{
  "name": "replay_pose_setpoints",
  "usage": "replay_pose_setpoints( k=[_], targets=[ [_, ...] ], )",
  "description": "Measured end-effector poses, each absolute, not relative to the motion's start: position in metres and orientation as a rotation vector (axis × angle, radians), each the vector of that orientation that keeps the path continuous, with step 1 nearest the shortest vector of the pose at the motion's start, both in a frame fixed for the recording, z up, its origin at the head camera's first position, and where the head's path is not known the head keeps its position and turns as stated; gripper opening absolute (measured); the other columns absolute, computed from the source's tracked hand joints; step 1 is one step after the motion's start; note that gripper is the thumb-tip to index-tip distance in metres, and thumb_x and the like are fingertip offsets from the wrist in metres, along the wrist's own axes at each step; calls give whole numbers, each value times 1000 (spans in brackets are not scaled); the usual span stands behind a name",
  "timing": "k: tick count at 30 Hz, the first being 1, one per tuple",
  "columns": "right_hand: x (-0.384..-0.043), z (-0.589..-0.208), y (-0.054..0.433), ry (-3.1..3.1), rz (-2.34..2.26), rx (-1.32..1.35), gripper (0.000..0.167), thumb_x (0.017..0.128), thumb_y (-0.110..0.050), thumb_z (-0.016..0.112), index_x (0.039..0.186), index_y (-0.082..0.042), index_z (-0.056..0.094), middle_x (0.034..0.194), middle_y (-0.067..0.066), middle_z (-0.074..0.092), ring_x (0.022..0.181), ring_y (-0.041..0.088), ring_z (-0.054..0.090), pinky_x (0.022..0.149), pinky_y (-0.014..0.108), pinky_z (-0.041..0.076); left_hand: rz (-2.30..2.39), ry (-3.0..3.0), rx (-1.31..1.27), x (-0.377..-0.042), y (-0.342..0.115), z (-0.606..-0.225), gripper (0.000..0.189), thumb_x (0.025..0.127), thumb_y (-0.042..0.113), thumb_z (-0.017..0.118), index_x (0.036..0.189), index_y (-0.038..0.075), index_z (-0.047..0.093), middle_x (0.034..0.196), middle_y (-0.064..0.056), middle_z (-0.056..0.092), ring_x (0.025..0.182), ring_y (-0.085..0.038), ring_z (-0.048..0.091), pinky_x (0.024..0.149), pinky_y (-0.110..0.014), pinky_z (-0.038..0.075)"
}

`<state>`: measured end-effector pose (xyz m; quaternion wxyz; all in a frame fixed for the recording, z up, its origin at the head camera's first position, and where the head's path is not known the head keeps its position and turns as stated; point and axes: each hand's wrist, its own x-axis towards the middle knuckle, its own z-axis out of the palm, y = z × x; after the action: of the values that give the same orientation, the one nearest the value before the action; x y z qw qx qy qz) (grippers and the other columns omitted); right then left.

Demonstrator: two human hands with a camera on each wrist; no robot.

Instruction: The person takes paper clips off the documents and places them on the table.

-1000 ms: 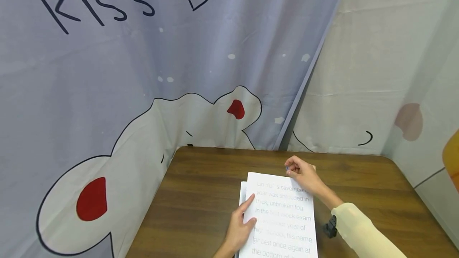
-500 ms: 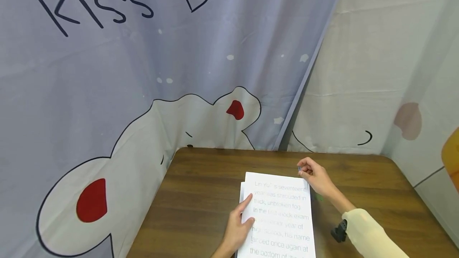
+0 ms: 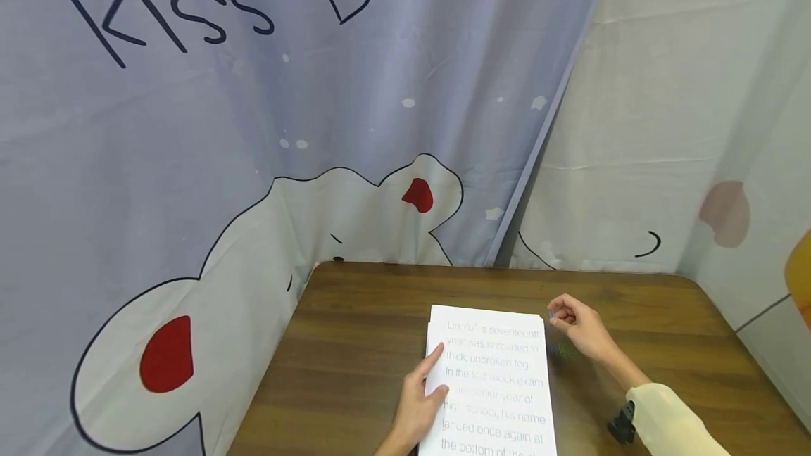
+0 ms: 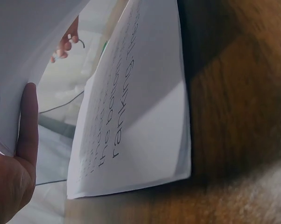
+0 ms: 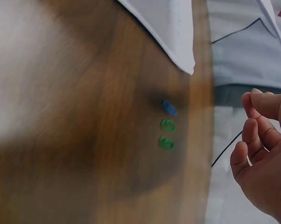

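My left hand (image 3: pixel 415 400) grips the left edge of printed sheets (image 3: pixel 488 378), its thumb on top. In the left wrist view the held sheets (image 4: pixel 33 42) are raised over a second paper stack (image 4: pixel 145 93) lying on the table. To the right of the sheets' top right corner, my right hand (image 3: pixel 579 329) pinches a tiny blue piece (image 3: pixel 552 314) between thumb and forefinger. Its exact kind I cannot tell. Below that hand, the right wrist view shows a small oval blue clip (image 5: pixel 169 108) and two similar green clips (image 5: pixel 167 125) on the wood.
The brown wooden table (image 3: pixel 355 343) reaches back to a printed curtain (image 3: pixel 380 90), with a pale curtain (image 3: pixel 621 160) on the right. A black device (image 3: pixel 622 422) sits at my right wrist beside the cream sleeve (image 3: pixel 671 417).
My right hand has moved right, away from the sheets' top right corner, still pinching the blue piece. Small clips on the table have come into view. The held sheets have shifted slightly left.
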<state>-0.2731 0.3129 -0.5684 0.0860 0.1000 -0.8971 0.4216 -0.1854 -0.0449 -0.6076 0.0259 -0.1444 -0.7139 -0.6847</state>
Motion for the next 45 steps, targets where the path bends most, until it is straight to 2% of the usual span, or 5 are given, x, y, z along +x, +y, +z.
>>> replay_pose_setpoints(
  k=[7,16,27,34,45],
  targets=[
    [-267,-580,331,-2671,1246,276,23,88,1,69,110,-2,62,87,4,66,77,16,59,62,23,50,-2132,-2195,-445,-184,-44,-608,76,78,-21,56,147,9,47,152,-11,43,138,-26,42,113,-25,35],
    [-263,-589,346,-2709,1353,218,25,92,3,63,115,0,53,85,10,65,81,33,66,61,24,50,-2151,-2171,-466,-181,-44,-610,75,78,-21,56,147,8,47,152,-13,44,133,-28,47,108,-21,42],
    [-261,-597,353,-2770,1208,213,27,88,0,70,112,-2,61,88,6,64,77,14,58,61,24,48,-2126,-2192,-449,-184,-47,-611,76,78,-21,56,147,10,47,152,-11,43,134,-27,46,110,-23,40],
    [-257,-603,360,-2796,1138,185,24,82,0,75,103,-5,66,83,0,65,74,12,58,63,24,46,-2091,-2220,-422,-187,-50,-608,76,78,-20,58,147,13,48,151,-9,45,137,-25,42,112,-17,33],
    [-252,-615,360,-2852,989,212,23,78,-1,79,95,-11,66,78,-4,62,70,9,55,64,29,43,-2117,-2195,-458,-185,-58,-606,76,80,-21,56,148,11,45,153,-11,42,137,-26,43,113,-30,38]
  ],
)
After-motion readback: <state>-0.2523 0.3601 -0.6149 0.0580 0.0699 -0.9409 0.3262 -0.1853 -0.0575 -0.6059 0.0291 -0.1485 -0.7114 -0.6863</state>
